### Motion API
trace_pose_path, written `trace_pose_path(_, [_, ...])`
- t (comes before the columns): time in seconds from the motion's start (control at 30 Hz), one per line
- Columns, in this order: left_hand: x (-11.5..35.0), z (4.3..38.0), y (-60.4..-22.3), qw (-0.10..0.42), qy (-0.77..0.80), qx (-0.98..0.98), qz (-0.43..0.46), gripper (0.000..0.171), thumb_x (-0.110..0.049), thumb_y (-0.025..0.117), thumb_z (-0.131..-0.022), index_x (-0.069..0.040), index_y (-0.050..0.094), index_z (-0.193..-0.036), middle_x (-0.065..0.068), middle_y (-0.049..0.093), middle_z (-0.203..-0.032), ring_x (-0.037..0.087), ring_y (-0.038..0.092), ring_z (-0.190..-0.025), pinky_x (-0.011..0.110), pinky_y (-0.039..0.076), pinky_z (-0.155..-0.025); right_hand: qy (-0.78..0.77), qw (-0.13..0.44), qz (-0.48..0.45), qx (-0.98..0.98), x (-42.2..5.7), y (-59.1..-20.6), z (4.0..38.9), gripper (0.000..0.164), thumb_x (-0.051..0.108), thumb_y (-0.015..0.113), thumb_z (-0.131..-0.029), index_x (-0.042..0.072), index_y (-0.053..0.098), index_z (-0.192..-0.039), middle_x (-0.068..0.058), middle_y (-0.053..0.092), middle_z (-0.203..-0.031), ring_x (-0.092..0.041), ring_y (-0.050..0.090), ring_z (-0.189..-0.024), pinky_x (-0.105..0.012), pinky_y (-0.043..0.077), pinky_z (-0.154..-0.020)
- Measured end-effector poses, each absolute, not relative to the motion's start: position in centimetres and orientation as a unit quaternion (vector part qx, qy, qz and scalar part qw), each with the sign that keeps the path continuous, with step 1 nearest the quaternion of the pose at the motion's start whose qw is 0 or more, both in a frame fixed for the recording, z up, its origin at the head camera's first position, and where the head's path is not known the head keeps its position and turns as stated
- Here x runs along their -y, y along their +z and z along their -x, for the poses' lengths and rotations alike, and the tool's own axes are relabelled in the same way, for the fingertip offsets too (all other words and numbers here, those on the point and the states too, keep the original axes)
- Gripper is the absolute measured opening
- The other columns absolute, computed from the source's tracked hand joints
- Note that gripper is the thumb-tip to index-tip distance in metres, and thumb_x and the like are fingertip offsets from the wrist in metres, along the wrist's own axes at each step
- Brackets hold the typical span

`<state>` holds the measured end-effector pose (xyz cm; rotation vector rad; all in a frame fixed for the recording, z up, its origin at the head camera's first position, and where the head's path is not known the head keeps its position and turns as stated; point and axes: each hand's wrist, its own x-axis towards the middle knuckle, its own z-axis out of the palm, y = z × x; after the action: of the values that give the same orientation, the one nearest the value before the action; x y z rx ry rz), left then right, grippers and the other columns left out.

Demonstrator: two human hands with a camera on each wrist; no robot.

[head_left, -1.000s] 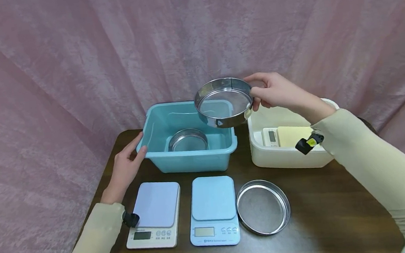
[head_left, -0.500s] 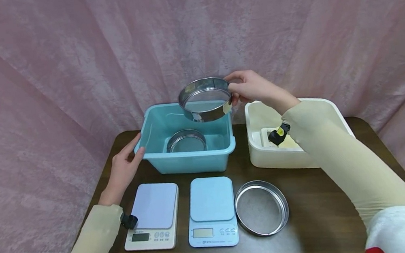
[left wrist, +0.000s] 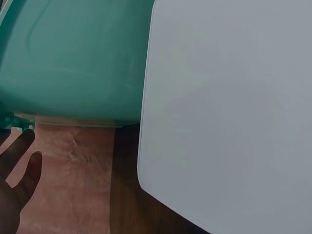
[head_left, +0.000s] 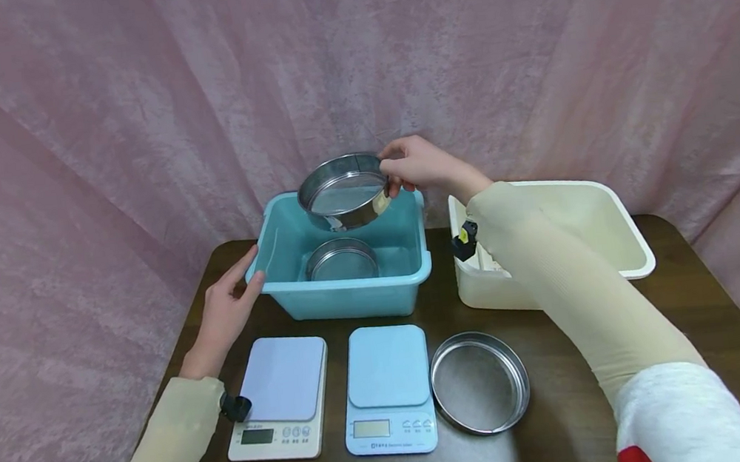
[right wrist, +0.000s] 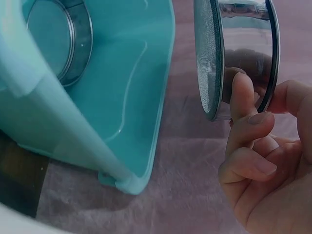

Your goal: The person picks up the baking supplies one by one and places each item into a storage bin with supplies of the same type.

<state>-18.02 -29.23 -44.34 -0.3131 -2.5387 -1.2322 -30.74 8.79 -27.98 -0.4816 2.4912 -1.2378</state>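
Right hand (head_left: 422, 163) pinches sieve (head_left: 344, 191) by rim above blue tub (head_left: 353, 298) near back edge of counter (head_left: 703, 288), perhaps sparing mesh (head_left: 349, 194); left hand (head_left: 222, 313), apart, fingers extended at tub's left corner, likely steadying it; second sieve (head_left: 343, 265) sits in tub, lilac-topped scale (head_left: 285, 380) by counter's left edge

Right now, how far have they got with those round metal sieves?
Looks done: one sieve sits inside the blue tub.
In hand: the right-hand grip holds a second sieve up near the tub, not yet inside.
Probably left: a third sieve lies on the table beside the light-blue scale.
So maybe one of three is finished.
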Motion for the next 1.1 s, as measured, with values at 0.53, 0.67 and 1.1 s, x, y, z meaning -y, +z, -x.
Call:
trace_pose_path(0.53, [29.3, 17.6, -44.0, 0.151, -0.422, 0.888, 0.105, 0.053, -0.028, 0.061, -0.107, -0.021, 0.048, -0.158, 0.007, 0.051, -0.157, 0.028, 0.058, -0.128, 0.009, 0.043, -0.085, -0.421, 0.209, 0.189, -0.862, -5.9, -29.8, 32.1, 0.047, 0.020, 0.047, -0.107, 0.005, 0.049, -0.152, -0.004, 0.071, -0.073, -0.015, 0.050, -0.054, -0.026, 0.030, -0.048])
trace_pose_path(0.67, [29.3, 17.5, -43.9, 0.150, -0.426, 0.886, 0.104, 0.053, -0.028, 0.061, -0.107, -0.022, 0.048, -0.158, 0.007, 0.051, -0.157, 0.029, 0.058, -0.130, 0.008, 0.043, -0.086, -0.409, 0.226, 0.196, -0.862, -5.4, -30.4, 32.3, 0.048, 0.021, 0.049, -0.106, 0.006, 0.050, -0.151, -0.005, 0.072, -0.076, -0.017, 0.053, -0.060, -0.026, 0.033, -0.050])
trace_pose_path(1.1, [29.6, 17.2, -44.0, 0.152, -0.419, 0.890, 0.098, 0.053, -0.029, 0.062, -0.107, -0.020, 0.049, -0.157, 0.007, 0.053, -0.156, 0.029, 0.061, -0.124, 0.008, 0.044, -0.083, -0.372, 0.262, 0.224, -0.862, -3.2, -32.1, 32.9, 0.050, 0.022, 0.048, -0.108, 0.005, 0.045, -0.155, -0.003, 0.073, -0.075, -0.014, 0.052, -0.055, -0.027, 0.033, -0.050])
